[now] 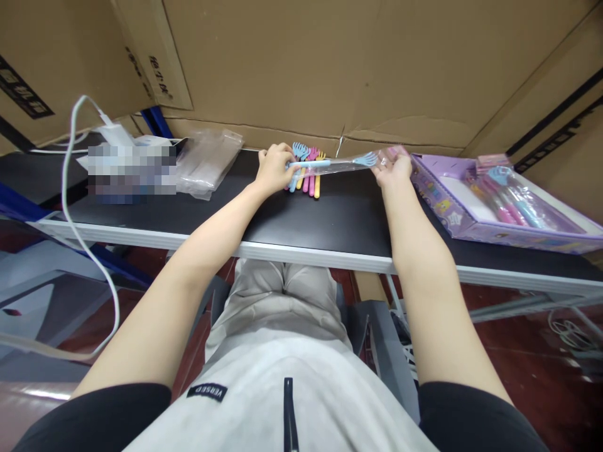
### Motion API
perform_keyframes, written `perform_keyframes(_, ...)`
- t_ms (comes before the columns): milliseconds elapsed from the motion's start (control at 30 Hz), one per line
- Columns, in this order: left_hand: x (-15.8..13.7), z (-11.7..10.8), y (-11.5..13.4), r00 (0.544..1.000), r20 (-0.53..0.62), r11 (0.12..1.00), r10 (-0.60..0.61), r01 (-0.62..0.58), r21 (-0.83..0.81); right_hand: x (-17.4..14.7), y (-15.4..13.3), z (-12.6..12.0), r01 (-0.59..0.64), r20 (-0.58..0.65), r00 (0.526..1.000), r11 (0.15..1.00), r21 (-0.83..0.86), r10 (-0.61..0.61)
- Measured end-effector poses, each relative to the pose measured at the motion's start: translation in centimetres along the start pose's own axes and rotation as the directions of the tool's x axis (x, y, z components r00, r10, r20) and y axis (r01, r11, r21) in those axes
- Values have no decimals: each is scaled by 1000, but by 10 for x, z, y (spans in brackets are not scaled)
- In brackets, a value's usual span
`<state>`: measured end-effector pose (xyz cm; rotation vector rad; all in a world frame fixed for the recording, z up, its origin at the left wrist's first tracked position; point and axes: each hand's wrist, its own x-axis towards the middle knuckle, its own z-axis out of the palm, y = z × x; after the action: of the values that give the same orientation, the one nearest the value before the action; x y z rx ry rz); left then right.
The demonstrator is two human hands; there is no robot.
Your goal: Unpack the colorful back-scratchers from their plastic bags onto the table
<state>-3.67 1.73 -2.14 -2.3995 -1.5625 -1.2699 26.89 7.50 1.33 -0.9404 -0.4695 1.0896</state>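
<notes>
My left hand (273,167) grips the handle end of a light blue claw-headed stick (330,164) that lies across the black table (330,220). A clear plastic sleeve (377,158) covers the stick's head end, and my right hand (394,169) pinches that sleeve. Under my left hand lies a small pile of similar sticks (308,169) in pink, yellow and blue, claw heads pointing away from me.
A purple display box (452,216) with bagged sticks (511,198) stands at the right. A stack of clear bags (207,160) and a white charger with cable (110,132) lie at the left. Cardboard boxes (330,63) wall the table's far side.
</notes>
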Motion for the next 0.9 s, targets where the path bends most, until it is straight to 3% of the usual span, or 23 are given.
perform_keyframes(200,2,-3,-8,996,-41,997,-76,77,25,-1,-16,-16,43,-82,996,994,96,-35)
perform_keyframes(467,3,-16,-11,978,-188,996,-93,90,-26,-1,-30,-24,56,-169,985,966,254,-12)
perform_keyframes(633,3,-26,-14,969,-233,997,-80,78,-17,-4,-33,-26,145,-253,966,933,330,-61)
perform_keyframes(767,4,-30,-18,937,-313,987,-157,159,-19,-5,-34,-27,225,-319,943,890,397,-96)
perform_keyframes(900,4,-30,-23,899,-400,981,-177,194,1,-4,-34,-26,228,-338,935,909,348,-105)
